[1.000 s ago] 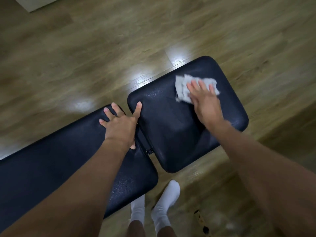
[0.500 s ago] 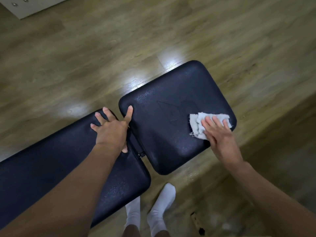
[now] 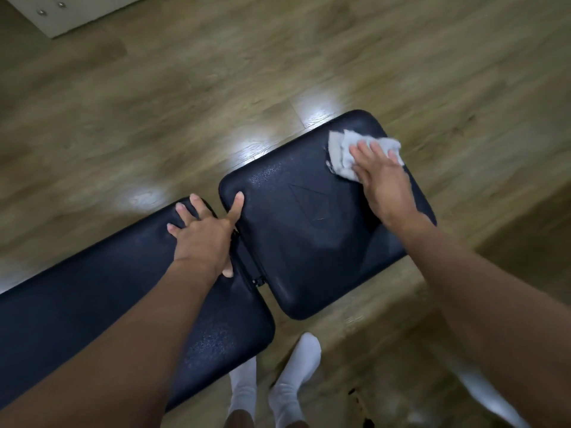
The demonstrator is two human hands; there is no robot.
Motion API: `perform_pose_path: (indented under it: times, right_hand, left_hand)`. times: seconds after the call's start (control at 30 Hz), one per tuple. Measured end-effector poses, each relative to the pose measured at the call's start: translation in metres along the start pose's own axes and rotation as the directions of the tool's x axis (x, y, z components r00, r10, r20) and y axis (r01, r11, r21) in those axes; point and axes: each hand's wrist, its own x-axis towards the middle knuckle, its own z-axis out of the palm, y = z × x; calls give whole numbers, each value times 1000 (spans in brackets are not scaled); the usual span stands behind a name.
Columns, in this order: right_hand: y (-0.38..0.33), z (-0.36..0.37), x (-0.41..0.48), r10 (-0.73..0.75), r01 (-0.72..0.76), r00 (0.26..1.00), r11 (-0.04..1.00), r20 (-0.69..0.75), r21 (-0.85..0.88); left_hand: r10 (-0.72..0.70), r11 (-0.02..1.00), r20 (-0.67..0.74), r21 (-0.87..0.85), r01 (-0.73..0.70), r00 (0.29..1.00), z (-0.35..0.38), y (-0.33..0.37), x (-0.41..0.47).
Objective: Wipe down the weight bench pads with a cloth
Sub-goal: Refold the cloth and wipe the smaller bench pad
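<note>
Two dark blue bench pads lie end to end: a short seat pad (image 3: 302, 230) on the right and a long back pad (image 3: 92, 291) running off to the left. A crumpled white cloth (image 3: 341, 151) lies at the seat pad's far right corner, and my right hand (image 3: 383, 180) presses flat on it with fingers spread. My left hand (image 3: 204, 233) rests flat across the gap between the pads, fingers apart, forefinger touching the seat pad's edge. It holds nothing.
Wooden floor (image 3: 216, 88) surrounds the bench, with bright light reflections beyond the pads. My two feet in white socks (image 3: 290, 381) stand just in front of the bench. A pale cabinet corner (image 3: 61, 13) sits at the top left.
My right hand has slid the cloth from the seat pad's near right edge back up to its far right corner. The left hand has stayed where it was.
</note>
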Motion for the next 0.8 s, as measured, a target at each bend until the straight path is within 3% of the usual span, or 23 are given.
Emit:
perform_pose_path:
  times: [0.23,0.37,0.57,0.8]
  right_hand:
    - [23,16,-151,180,-182,983,963,30,200]
    - [15,18,-101,228,-235,971,963,69,134]
    - [-6,-7,41,194,-164,973,963,-129,212]
    - [-10,-38,38,322,-241,936,880,-143,408]
  left_hand:
    - [12,1000,-11,10,-11,1000,0,1,-1]
    - [6,1000,-9,-3,-6,1000,2,2,0]
    - [3,1000,-4,-6,-3,1000,2,0,2]
    - [4,1000,0,-29,-4,1000,-1,2,0]
